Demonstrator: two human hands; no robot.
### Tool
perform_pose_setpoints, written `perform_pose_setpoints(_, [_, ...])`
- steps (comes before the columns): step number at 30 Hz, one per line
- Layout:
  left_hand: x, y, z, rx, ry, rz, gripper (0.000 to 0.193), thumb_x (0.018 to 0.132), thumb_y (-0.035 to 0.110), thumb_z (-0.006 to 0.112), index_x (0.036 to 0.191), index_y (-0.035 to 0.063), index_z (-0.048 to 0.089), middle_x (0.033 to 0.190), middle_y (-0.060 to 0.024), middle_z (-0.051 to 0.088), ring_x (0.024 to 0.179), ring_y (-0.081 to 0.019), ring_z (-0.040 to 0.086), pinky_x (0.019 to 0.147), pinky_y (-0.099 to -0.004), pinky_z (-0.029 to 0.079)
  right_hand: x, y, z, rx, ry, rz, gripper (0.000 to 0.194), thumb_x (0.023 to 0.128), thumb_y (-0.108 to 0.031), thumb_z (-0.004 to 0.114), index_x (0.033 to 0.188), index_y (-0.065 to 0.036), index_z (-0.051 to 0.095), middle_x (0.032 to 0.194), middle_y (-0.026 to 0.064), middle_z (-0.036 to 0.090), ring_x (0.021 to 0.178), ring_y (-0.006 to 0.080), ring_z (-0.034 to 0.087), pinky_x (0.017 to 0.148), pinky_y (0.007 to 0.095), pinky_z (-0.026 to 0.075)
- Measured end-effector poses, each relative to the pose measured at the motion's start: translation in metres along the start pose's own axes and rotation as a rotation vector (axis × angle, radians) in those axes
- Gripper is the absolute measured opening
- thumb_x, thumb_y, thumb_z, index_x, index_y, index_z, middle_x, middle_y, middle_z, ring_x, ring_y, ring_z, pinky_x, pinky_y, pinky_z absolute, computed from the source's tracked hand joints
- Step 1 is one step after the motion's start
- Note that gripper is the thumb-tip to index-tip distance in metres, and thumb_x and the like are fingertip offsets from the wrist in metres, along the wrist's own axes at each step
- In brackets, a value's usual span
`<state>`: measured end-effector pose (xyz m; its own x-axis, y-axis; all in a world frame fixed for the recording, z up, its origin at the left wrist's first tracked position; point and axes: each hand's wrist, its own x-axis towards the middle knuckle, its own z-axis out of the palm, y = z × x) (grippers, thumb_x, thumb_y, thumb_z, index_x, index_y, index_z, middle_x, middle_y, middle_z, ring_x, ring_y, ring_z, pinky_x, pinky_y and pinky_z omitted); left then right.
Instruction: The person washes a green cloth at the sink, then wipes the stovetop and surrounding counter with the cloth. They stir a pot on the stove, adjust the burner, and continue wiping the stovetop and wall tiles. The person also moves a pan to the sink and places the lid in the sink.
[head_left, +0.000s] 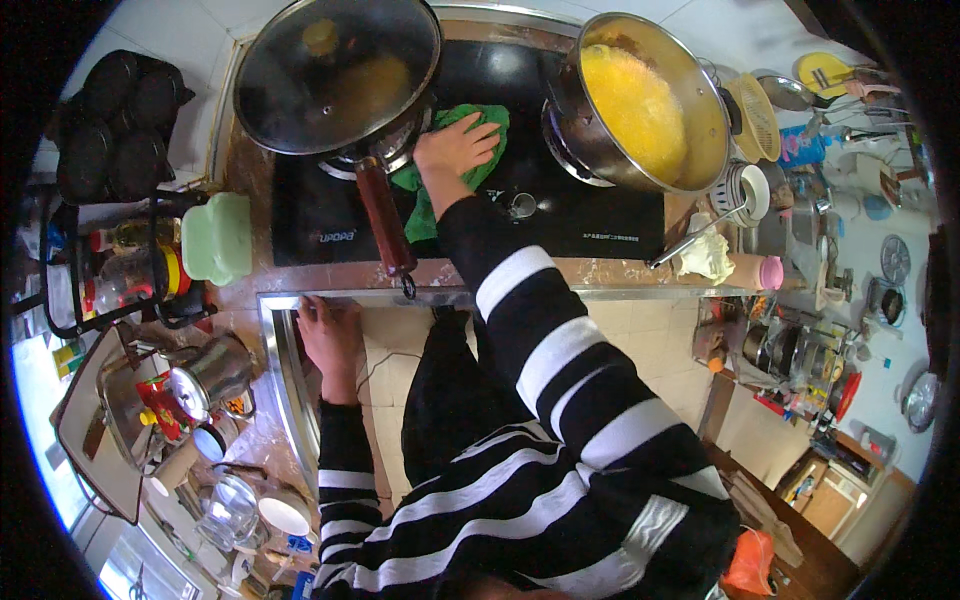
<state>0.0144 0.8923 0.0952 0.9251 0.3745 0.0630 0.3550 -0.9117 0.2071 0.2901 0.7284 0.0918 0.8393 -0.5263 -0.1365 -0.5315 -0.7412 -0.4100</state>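
My right hand (456, 148) lies flat over a crumpled green cloth (424, 221) and presses it onto the black glass gas cooktop (517, 82), between the two burners. Part of the cloth runs beside the brown handle (381, 217) of a frying pan. The pan, on the left burner, wears a glass lid (330, 82) fogged over its contents. On the right burner stands a steel pot (709, 142) of foamy yellow liquid (634, 112). My left hand (330, 337) rests with its fingertips on the counter's metal edge trim (281, 301), holding nothing.
Left of the cooktop are a pale green plastic container (216, 240) and a black metal rack (64, 326) of jars. A metal kettle (217, 371) stands nearer me. To the right lie a ladle (694, 236), a crumpled plastic bag (709, 255) and a pink-capped bottle (761, 271).
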Motion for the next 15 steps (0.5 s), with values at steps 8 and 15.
perform_pose_setpoints(8, [-0.003, 0.001, -0.003, -0.038, 0.044, 0.041, 0.063, 0.07, 0.031, 0.072, 0.117, -0.0053, 0.051, 0.123, -0.0263, 0.047, 0.103, -0.0409, 0.051, 0.088, -0.0439, 0.043, 0.069, 0.007, -0.018, 0.133, -0.156, 0.044, 0.073, 0.079, -0.033, 0.057, 0.14, -0.006, 0.029, 0.146, 0.0171, 0.017, 0.133, 0.0397, 0.015, 0.107, 0.0574, 0.007])
perform_pose_setpoints(15, [-0.002, -0.002, -0.001, -0.026, 0.068, 0.068, 0.064, 0.071, 0.032, 0.071, 0.117, -0.0056, 0.05, 0.124, -0.0265, 0.046, 0.103, -0.0411, 0.05, 0.088, -0.0439, 0.043, -0.023, 0.013, 0.023, 0.22, -0.318, -0.057, 0.074, 0.079, -0.029, 0.055, 0.14, -0.002, 0.024, 0.148, 0.0218, 0.01, 0.135, 0.0436, 0.01, 0.108, 0.0572, 0.008])
